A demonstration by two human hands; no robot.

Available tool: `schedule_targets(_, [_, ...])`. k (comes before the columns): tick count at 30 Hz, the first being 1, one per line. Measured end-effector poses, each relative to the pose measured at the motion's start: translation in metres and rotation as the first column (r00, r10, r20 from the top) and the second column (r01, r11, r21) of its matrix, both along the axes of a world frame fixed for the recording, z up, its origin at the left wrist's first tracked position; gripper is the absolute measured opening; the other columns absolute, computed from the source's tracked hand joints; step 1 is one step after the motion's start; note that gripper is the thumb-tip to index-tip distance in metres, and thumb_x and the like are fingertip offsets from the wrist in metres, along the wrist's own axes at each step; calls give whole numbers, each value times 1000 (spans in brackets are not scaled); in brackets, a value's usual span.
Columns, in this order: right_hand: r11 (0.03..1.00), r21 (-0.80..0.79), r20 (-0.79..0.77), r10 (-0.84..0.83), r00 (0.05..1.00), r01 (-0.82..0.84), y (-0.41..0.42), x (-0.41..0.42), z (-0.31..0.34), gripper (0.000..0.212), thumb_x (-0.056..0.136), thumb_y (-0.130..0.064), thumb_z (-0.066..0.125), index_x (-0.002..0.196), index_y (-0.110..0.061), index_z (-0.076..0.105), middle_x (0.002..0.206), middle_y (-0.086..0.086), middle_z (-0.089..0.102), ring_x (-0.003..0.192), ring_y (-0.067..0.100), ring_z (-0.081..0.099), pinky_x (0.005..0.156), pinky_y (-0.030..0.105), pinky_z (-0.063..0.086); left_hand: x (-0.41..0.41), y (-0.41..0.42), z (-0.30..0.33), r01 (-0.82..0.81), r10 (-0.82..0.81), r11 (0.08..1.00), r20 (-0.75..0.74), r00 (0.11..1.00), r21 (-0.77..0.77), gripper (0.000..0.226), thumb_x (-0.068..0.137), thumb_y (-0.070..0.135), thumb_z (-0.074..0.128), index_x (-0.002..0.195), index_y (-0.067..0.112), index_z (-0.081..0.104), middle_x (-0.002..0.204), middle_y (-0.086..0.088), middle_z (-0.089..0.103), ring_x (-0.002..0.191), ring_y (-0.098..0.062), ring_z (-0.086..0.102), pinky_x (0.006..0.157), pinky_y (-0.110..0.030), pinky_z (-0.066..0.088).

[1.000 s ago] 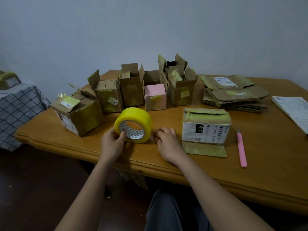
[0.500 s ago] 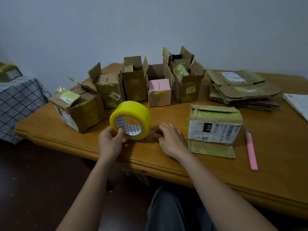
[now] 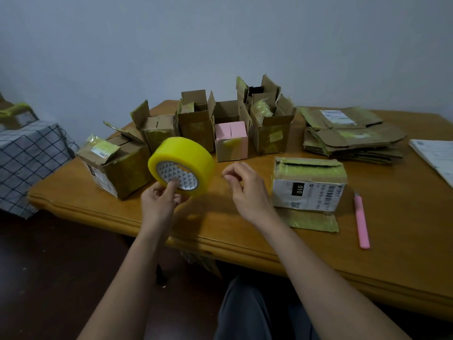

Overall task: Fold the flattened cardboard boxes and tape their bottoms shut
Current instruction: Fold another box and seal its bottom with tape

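My left hand (image 3: pixel 159 202) holds a yellow tape roll (image 3: pixel 186 155) up above the wooden table (image 3: pixel 392 253), thumb inside its core. My right hand (image 3: pixel 247 192) hovers just right of the roll with curled fingers, thumb and forefinger close together; I see nothing between them. A folded box with a white "010" label (image 3: pixel 308 190) lies on its side to the right, one flap flat on the table. A stack of flattened boxes (image 3: pixel 350 138) sits at the back right.
Several folded boxes stand in a row at the back (image 3: pixel 196 123), among them a pink one (image 3: pixel 231 141), with a larger box (image 3: pixel 117 165) at the left. A pink cutter (image 3: pixel 362 222) lies right of the labelled box. Papers (image 3: pixel 438 155) far right; checked cloth (image 3: pixel 27 158) far left.
My left hand has lifted the tape roll off the table and tilted it. My right hand has risen from the tabletop, its fingers now curled.
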State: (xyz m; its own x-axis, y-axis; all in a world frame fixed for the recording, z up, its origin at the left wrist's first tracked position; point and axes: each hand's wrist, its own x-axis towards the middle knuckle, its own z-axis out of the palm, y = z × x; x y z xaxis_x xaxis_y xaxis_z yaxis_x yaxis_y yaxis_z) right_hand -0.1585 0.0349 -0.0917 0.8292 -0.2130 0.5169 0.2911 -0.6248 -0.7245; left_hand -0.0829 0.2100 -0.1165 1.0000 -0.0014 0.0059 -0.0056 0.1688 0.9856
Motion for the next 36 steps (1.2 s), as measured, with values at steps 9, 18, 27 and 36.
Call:
schedule_targets(9, [990, 109, -70, -81, 994, 88, -55, -44, 53, 25, 92, -19, 65, 115, -28, 62, 89, -11, 64, 84, 2, 61, 69, 15, 53, -14, -38, 37, 307, -299, 916, 71, 952, -258, 43, 78, 32, 71, 118, 18, 60, 122, -5, 67, 110, -21, 68, 78, -31, 58])
schedule_targets(18, [955, 245, -40, -163, 986, 168, -132, -82, 78, 16, 84, -13, 74, 97, -19, 68, 88, -3, 67, 78, 7, 66, 62, 20, 54, -33, -105, 68, 526, -486, 843, 261, 834, -110, 42, 88, 26, 63, 127, 13, 57, 128, -14, 63, 116, -29, 63, 83, -36, 57])
schedule_targets(27, [923, 226, -94, -296, 950, 310, -187, -74, 73, 20, 82, -16, 76, 100, -18, 69, 94, -5, 68, 87, 13, 67, 78, 29, 58, -33, -161, 94, 472, -484, 872, 356, 799, 126, 29, 96, 17, 57, 124, 11, 59, 113, -5, 68, 104, -24, 68, 69, -24, 57])
schedule_targets(36, [912, 271, -210, -257, 943, 308, -207, -69, 37, 25, 81, -5, 75, 88, -26, 63, 91, -3, 68, 68, 4, 67, 60, 19, 53, -29, -176, 60, 416, -549, 824, 360, 754, 384, 43, 97, 16, 57, 139, 18, 53, 116, 7, 66, 104, -4, 65, 72, -19, 56])
